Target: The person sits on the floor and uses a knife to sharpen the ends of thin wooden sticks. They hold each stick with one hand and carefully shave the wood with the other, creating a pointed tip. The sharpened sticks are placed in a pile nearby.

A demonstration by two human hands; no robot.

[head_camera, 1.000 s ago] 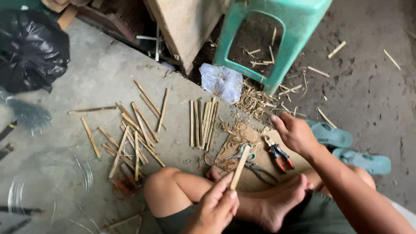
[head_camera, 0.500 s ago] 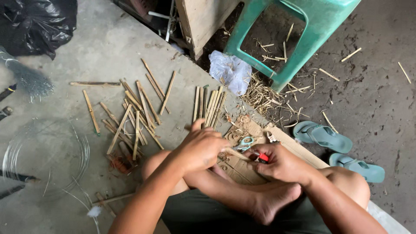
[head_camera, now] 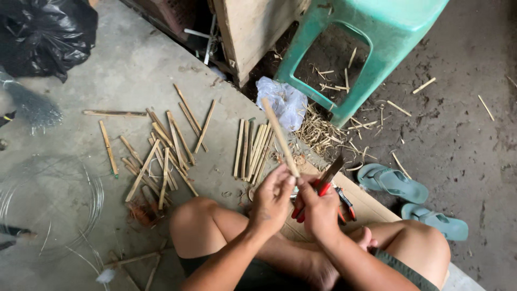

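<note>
The floor (head_camera: 70,102) on the left is smooth grey concrete; to the right it turns to darker, rougher ground (head_camera: 463,108) littered with straw-like scraps. A green plastic stool (head_camera: 371,32) stands at the top, with dry shavings and short splinters scattered beneath and around its legs. Just left of it rises a pale wooden box (head_camera: 253,27), its corner near a crumpled clear plastic bag (head_camera: 283,99). A black plastic sack (head_camera: 46,32) lies in the top left corner. A pair of teal flip-flops (head_camera: 409,196) rests on the darker ground at right. Flat brown cardboard (head_camera: 366,202) lies on the floor beside them. Soft, even daylight falls throughout, casting no hard shadows.
</note>
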